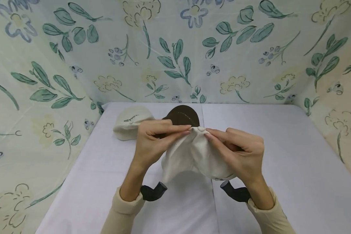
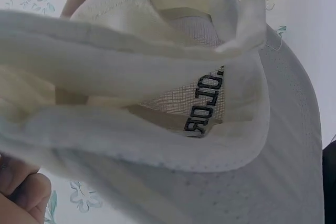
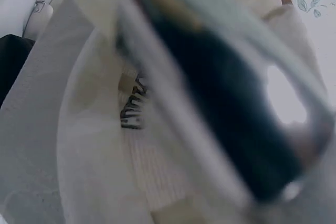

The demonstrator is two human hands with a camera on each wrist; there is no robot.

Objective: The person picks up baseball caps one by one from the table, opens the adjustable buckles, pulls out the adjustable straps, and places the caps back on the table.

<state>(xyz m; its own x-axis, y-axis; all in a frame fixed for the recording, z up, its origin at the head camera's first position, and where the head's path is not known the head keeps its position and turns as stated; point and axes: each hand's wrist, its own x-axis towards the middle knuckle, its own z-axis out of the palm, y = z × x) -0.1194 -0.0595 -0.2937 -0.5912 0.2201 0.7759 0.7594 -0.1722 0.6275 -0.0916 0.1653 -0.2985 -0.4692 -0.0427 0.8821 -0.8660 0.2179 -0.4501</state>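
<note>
Both hands hold a white baseball cap point(image 1: 210, 159) in front of the person, over the table. With thumb and fingertips, the left hand point(image 1: 156, 138) pinches the cloth at the crown, left of the top button. The right hand point(image 1: 241, 148) pinches it just right of that button. In the left wrist view the cap's inside shows, with dark stitched letters point(image 2: 205, 100) and the brim point(image 2: 294, 129) beyond. A blurred shiny metal piece point(image 3: 226, 87) covers much of the cap in the right wrist view.
A second white cap point(image 1: 128, 130) with dark lettering lies at the table's back left. Beside it is a dark brown cap point(image 1: 184, 113), partly behind the hands. White cloth covers the table point(image 1: 286, 156); flowered fabric point(image 1: 169, 87) hangs behind and at the sides.
</note>
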